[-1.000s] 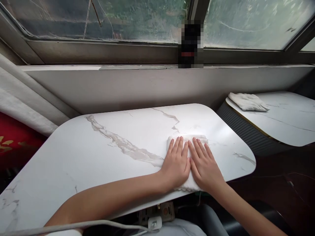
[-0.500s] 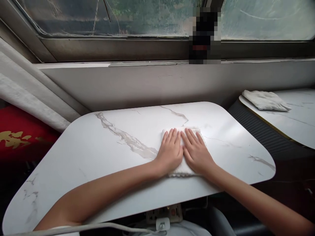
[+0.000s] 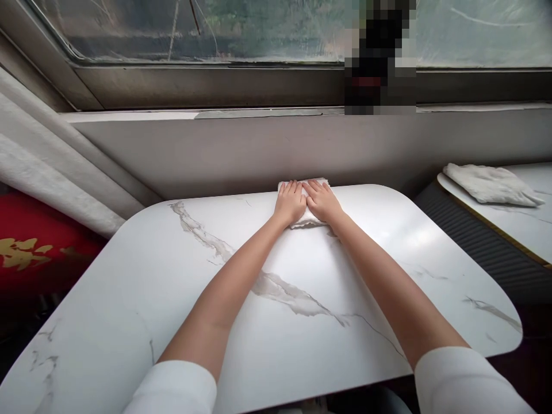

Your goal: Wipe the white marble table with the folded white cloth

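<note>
1. A pale curtain (image 3: 52,161) hangs beside the surface (image 3: 129,270).
2. The left hand (image 3: 291,202) lies flat on the white cloth (image 3: 309,219), fingers extended, resting over it rather than gripping, probably to spread pressure.
3. The white cloth sits at the surface's far edge, beneath both hands, which likely keep it flat.
4. The right hand (image 3: 322,201) lies flat too, angled inward beside the left, likely sharing the load.
5. A crumpled cloth (image 3: 491,184) rests on a second surface (image 3: 532,227), well apart.

Left hand (image 3: 290,202), right hand (image 3: 322,201), flat on white cloth (image 3: 309,219), marbled table (image 3: 302,351)
</note>
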The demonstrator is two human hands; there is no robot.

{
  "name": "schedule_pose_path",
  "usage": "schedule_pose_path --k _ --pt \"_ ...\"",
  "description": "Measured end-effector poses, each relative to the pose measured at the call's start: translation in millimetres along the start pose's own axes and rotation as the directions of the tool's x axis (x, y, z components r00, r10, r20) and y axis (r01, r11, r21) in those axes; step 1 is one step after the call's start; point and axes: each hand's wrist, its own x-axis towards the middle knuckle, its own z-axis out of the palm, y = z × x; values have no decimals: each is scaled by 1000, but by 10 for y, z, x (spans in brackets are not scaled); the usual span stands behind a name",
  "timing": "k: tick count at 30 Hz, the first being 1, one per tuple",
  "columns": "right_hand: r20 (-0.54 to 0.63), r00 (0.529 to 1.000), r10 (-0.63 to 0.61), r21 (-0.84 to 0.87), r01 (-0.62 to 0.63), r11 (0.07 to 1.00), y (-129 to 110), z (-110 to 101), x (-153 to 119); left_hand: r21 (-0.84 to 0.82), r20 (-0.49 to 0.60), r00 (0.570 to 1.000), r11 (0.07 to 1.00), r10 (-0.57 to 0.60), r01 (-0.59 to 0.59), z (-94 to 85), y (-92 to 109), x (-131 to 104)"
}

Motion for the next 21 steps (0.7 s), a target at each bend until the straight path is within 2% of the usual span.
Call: schedule_pose_path --k 6,11,15,21 --pt "-37 999 -12 -1 12 1000 17 9 -16 9 -18 1000 1000 2 -2 15 5 -11" --pt "-30 999 18 -16 -19 1000 -99 -37 -274 10 -3 1000 1000 25 -25 -27 74 -236" --pt "-51 996 72 -41 -74 996 -312 -83 -705 9 4 994 994 108 -108 -78 154 -637" --pt "-72 997 40 -15 -41 999 -683 -196 -1593 -23 -13 980 980 198 -198 -213 357 -1560"
